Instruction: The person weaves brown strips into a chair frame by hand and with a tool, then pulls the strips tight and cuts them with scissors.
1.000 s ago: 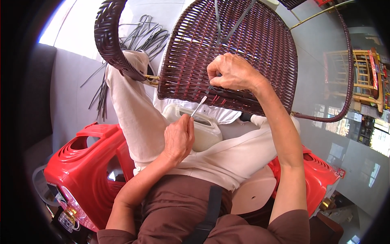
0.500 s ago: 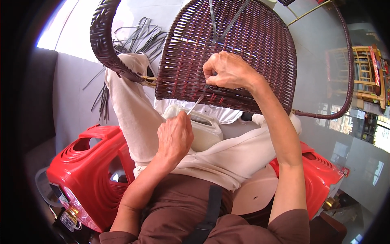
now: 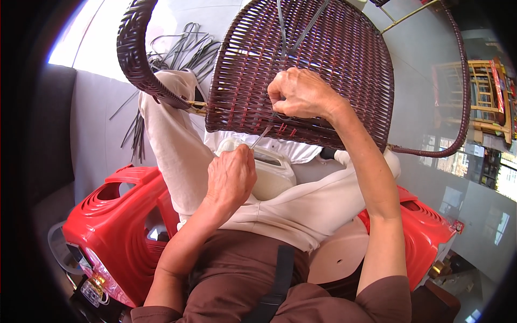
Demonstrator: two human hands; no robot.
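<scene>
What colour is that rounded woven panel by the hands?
The rounded woven panel is mostly dark brown with some red, best seen in the head view.

The 1 view looks from the left of 2 fisheye cameras worn side by side on the person's head. It faces down and forward over the lap: the brown shirt (image 3: 231, 269) sits nearest, the left hand (image 3: 231, 175) and right hand (image 3: 302, 94) farther out, the woven panel (image 3: 344, 59) at the far side (straight edges bow toward the dark rim).

Left grip (image 3: 231, 173) clenched, right grip (image 3: 300, 93) curled
</scene>
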